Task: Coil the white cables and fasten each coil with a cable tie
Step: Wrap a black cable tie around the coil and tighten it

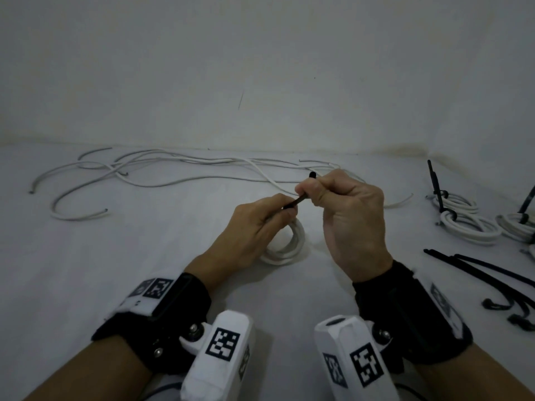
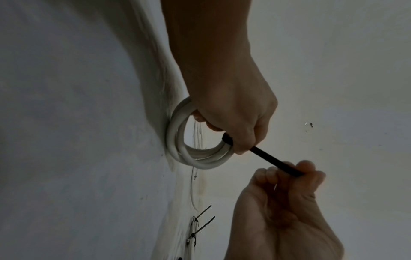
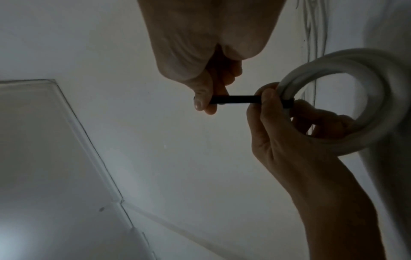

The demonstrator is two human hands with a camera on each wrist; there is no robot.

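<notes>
Worked over a white table [image 1: 144,270] under dim light. Beyond both hands, loose white cables [image 1: 162,169] sprawled untidily across the far side, ends apart. To the right of the right hand, finished coils [image 1: 469,221] lay bunched together, each bound with a black tie whose tail stuck upward. Nearer than those, still right of that hand, spare black cable ties [image 1: 492,273] lay in a loose pile.

Left hand [image 1: 254,230] curled round the small white cable coil [image 1: 285,244], fingers threaded through its opening (seen plainly from the right wrist [image 3: 347,105]), thumb pressed where the tie met the windings. Coil stood on edge, lower rim touching the table, directly under and just right of that hand.

Right hand [image 1: 344,209] closed in a fist just right of and above the left, thumb and forefinger pinching the black cable tie [image 1: 295,202], tail end poking out past the knuckles. Tie ran taut and straight between the two hands [image 2: 271,161], wrapped round the coil at its near end.
</notes>
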